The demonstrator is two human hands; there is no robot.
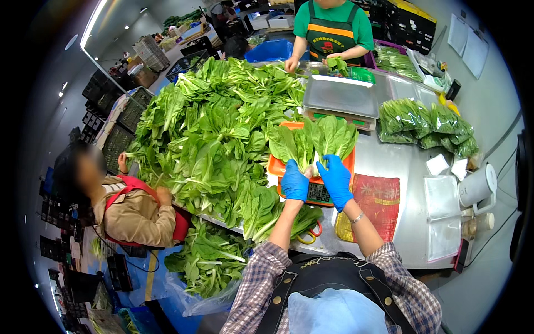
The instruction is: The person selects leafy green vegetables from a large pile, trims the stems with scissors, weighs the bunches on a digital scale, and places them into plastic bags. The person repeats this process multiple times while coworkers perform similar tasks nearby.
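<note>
Both my hands wear blue gloves above an orange digital scale (353,158) with a dark keypad. My left hand (295,182) grips the stem ends of a leafy green bunch (297,144), a bare fingertip showing by the stems. In my right hand (335,178) are the pale stems of a second leafy green bunch (334,135). The leaves of both bunches point away from me and cover most of the pan. To the left spreads a large heap of leafy greens (217,137). Scissors (311,236) with red and yellow handles lie partly under leaves near the table's front edge.
Right of the scale lies a red mesh bag (375,204) on the steel table (411,234). Farther right are bagged greens (425,123), clear plastic bags (442,198) and a white pitcher (477,185). A second scale (341,96) stands ahead. Co-workers stand opposite and at left.
</note>
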